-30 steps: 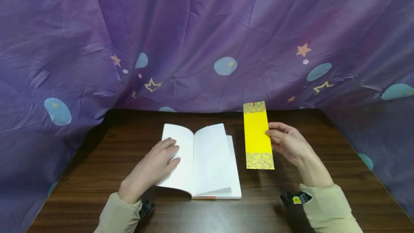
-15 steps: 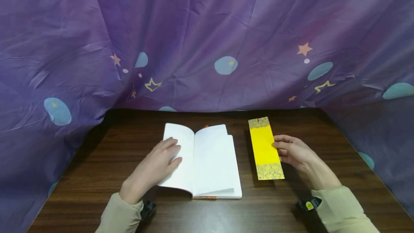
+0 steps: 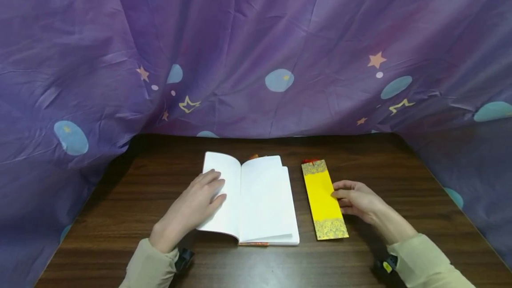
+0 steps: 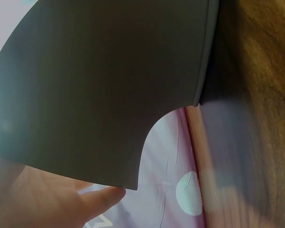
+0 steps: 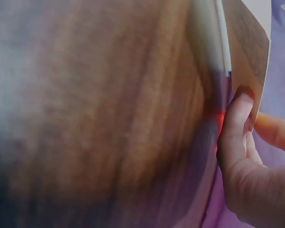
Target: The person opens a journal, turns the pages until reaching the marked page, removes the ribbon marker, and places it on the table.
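Before you, a purple curtain patterned with stars and planets hangs beyond the book. Under the book spreads the dark wood-grained table. The book lies spread with white pages up, its left side lifted off the wood, as your left wrist view shows. Your left hand rests on the book's left page, fingers and thumb laid out loosely over it. Your right hand, well to the book's right, pinches the yellow card by its right edge. That yellow card, ornamented at both ends, is just right of the book, slightly slanted; you cannot tell whether it touches wood. Red cord shows at its far end.
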The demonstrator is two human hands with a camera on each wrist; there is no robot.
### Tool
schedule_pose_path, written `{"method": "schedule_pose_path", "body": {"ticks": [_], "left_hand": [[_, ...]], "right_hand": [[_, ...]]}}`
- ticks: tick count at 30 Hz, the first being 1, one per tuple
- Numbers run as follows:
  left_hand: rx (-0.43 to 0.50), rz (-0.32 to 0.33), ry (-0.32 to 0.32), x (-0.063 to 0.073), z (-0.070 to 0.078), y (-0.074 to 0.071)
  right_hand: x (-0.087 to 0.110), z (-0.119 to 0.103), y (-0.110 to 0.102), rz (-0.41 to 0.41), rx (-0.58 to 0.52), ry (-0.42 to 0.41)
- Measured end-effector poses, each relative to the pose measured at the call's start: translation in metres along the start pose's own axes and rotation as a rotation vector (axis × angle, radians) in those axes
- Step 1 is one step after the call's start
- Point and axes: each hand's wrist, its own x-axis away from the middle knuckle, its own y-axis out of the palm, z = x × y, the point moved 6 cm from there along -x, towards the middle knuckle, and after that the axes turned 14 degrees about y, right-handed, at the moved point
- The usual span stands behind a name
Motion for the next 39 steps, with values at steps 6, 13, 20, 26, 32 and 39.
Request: {"method": "schedule_pose_path", "body": {"ticks": [6,13,20,26,32,39], "left_hand": [[-0.006,-0.01,-0.003,0.0,0.001,0.0],[-0.013,-0.016,-0.004,0.0,0.0,0.001],[-0.016,-0.023,-0.012,0.0,0.0,0.001],[-0.017,-0.02,-0.009,-0.001,0.0,0.002],[-0.015,-0.013,0.0,0.0,0.0,0.002],[-0.015,-0.008,0.006,0.0,0.0,0.001]], "right_hand": [[-0.001,0.006,0.007,0.033,0.059,0.006],[-0.001,0.008,0.011,0.122,0.157,0.011],[0.0,0.0,0.013,0.284,0.373,-0.046],[0.009,-0.013,0.019,0.415,0.6,-0.143],[0.013,-0.017,0.025,0.497,0.838,-0.188],[0.019,-0.023,0.027,0.54,0.978,-0.194]]}}
